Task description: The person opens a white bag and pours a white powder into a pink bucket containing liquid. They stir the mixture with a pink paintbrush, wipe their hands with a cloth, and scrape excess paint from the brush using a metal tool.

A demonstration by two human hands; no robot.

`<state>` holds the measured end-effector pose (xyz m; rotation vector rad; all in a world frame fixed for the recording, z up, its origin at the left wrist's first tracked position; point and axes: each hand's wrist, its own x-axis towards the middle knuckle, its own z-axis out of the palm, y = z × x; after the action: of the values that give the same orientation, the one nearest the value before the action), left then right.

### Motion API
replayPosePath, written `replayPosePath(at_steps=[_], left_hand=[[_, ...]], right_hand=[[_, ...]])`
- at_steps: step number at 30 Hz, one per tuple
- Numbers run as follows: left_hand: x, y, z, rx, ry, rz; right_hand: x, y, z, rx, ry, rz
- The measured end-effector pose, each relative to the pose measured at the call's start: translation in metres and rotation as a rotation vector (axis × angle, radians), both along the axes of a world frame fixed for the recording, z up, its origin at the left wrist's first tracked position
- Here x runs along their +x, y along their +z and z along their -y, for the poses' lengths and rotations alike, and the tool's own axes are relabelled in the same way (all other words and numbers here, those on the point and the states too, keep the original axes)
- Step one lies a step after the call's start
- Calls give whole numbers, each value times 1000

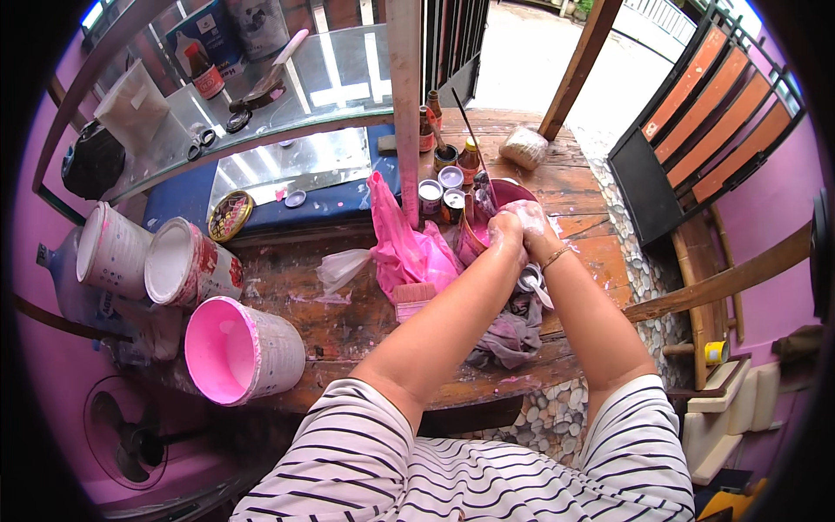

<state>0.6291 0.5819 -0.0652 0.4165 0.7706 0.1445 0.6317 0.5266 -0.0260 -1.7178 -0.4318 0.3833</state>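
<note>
My left hand (506, 228) and my right hand (531, 224) are closed together over a pink-stained container (474, 239), both smeared with whitish wet stuff; I cannot make out what is inside them. A paint-smeared tool (485, 196) stands in the container beside my fingers. Pink plastic (391, 244) and a pink-stained wide brush (414, 297) lie to the left. Below my hands are a white-handled item (537, 287) and a crumpled grey cloth (509, 335). Small paint tins (430, 196) and brown bottles (470, 155) stand behind.
A pink-lined bucket (280, 357) and white buckets (187, 257) stand at left on the wooden table (326, 348). Behind are a glass shelf (330, 78) and blue board (170, 200). A fan (130, 435) sits lower left, an open gate (670, 165) right, a wrapped bundle (524, 148) at the back.
</note>
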Motion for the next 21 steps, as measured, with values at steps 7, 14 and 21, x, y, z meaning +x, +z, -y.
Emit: replayPosePath(at_steps=[7,14,21], left_hand=[[-2,-26,-34,1675,-626,-259],[-64,79,-21,1943,-711,-185],[-58,62,-41,2006,-1135,-198]], right_hand=[[-43,69,-22,-336,173,191],[4,64,-13,-717,489,330],[-8,70,-34,-712,386,-98]])
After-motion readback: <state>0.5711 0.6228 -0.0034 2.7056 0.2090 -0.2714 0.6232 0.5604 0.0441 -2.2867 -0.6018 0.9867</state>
